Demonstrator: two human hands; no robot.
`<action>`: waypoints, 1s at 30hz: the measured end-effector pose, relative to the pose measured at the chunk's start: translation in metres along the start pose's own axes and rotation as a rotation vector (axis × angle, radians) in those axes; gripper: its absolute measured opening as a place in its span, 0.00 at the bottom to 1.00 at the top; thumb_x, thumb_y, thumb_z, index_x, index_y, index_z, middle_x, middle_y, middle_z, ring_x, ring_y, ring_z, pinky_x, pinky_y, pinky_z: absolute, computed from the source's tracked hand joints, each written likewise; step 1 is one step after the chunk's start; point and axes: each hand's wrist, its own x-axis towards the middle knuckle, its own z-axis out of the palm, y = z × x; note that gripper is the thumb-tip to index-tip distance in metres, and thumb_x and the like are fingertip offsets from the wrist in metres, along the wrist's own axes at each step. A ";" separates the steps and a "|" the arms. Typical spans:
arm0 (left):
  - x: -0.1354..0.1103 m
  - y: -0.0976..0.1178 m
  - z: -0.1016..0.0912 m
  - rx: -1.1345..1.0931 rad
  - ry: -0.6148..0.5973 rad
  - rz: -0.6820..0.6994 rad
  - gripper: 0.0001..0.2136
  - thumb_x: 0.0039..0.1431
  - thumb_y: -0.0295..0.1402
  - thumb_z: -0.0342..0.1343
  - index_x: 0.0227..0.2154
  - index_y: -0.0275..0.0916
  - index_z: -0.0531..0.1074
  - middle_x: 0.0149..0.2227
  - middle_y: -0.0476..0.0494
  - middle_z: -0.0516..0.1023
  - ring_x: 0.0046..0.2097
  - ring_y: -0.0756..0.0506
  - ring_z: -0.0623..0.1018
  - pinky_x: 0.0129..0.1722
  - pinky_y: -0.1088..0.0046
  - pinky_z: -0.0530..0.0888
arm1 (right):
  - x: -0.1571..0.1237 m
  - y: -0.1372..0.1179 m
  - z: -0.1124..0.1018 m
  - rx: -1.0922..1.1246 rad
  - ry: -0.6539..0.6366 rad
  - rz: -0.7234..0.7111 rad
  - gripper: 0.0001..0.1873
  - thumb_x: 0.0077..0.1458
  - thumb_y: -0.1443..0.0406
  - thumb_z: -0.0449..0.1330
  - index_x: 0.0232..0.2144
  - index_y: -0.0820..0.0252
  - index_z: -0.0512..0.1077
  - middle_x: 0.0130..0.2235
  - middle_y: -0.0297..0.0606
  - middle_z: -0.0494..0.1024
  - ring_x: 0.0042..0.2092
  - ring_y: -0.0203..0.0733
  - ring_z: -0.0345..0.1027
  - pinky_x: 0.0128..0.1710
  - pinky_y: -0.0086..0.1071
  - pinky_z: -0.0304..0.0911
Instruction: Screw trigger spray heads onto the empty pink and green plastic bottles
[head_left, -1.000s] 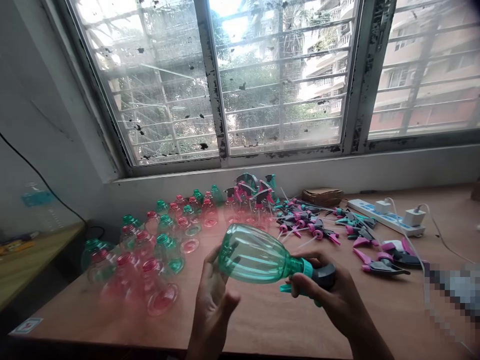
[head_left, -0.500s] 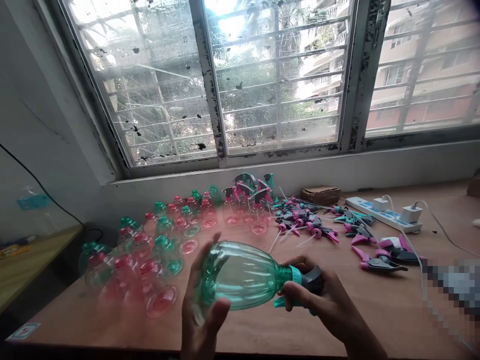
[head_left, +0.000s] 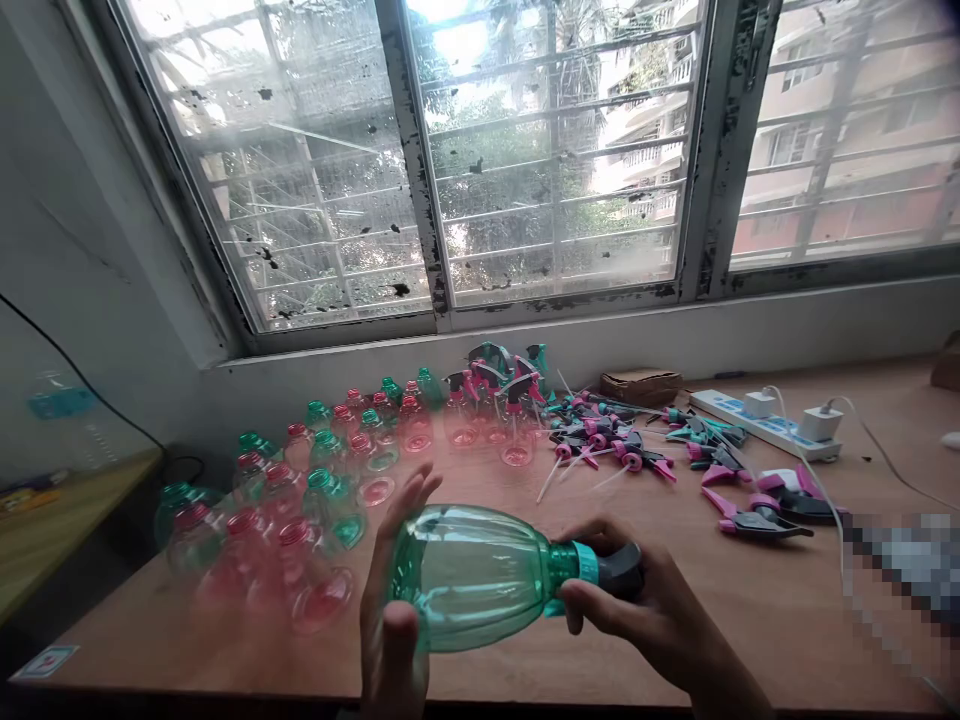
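Note:
A clear green spray bottle (head_left: pixel 480 575) lies sideways in the air between my hands, its base to the left. My left hand (head_left: pixel 397 600) cups the base, with the thumb in front and the fingers stretched up behind. Around the neck, at the turquoise collar (head_left: pixel 586 564), the thumb and fingers of my right hand (head_left: pixel 637 600) are closed. The dark grey spray head (head_left: pixel 621 572) sits on the neck and rests in the right palm. Most of its turquoise trigger is hidden by the right hand.
Open pink bottles (head_left: pixel 247 555) and green bottles (head_left: pixel 337 505) stand at left. Several bottles with spray heads (head_left: pixel 517 420) stand at the back. Loose spray heads (head_left: pixel 600 440) lie at right, near a white power strip (head_left: pixel 765 425) and a cardboard piece (head_left: pixel 641 385).
The bottle has shifted slightly left and down and turned a little. My left fingers have straightened and its thumb has moved left. The turquoise trigger is now mostly hidden.

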 end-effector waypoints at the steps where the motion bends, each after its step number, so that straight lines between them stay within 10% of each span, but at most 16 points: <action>1: 0.001 -0.002 -0.002 -0.026 -0.023 -0.119 0.37 0.56 0.69 0.48 0.56 0.47 0.76 0.63 0.40 0.74 0.66 0.27 0.68 0.61 0.49 0.71 | -0.001 0.000 -0.001 -0.091 0.044 -0.048 0.14 0.53 0.58 0.73 0.38 0.58 0.79 0.25 0.34 0.80 0.26 0.42 0.75 0.25 0.30 0.68; 6: 0.005 -0.012 -0.012 0.087 -0.097 -0.409 0.33 0.60 0.60 0.55 0.57 0.40 0.74 0.60 0.34 0.77 0.60 0.29 0.75 0.57 0.53 0.74 | 0.001 0.001 -0.004 -0.411 0.122 -0.199 0.11 0.52 0.61 0.73 0.38 0.55 0.81 0.29 0.33 0.81 0.28 0.42 0.73 0.28 0.31 0.68; 14: 0.001 -0.006 0.000 0.079 -0.078 0.079 0.38 0.46 0.63 0.64 0.59 0.50 0.74 0.70 0.41 0.64 0.71 0.25 0.61 0.66 0.50 0.66 | 0.004 -0.001 -0.007 0.100 -0.004 0.032 0.15 0.56 0.55 0.71 0.39 0.59 0.76 0.24 0.31 0.78 0.25 0.41 0.75 0.28 0.31 0.70; 22: 0.000 -0.025 -0.029 0.123 -0.223 -0.371 0.39 0.61 0.65 0.47 0.64 0.43 0.69 0.65 0.35 0.72 0.67 0.28 0.68 0.67 0.50 0.65 | 0.000 0.002 -0.011 -0.333 0.123 -0.183 0.11 0.53 0.62 0.73 0.39 0.55 0.80 0.30 0.33 0.80 0.30 0.41 0.73 0.28 0.30 0.67; 30: -0.008 -0.006 -0.033 0.100 -0.441 -0.151 0.40 0.58 0.47 0.66 0.70 0.65 0.53 0.76 0.51 0.51 0.74 0.29 0.54 0.67 0.50 0.66 | 0.003 0.004 -0.023 -0.032 -0.018 -0.011 0.13 0.54 0.61 0.74 0.40 0.58 0.78 0.25 0.30 0.79 0.26 0.39 0.77 0.27 0.28 0.72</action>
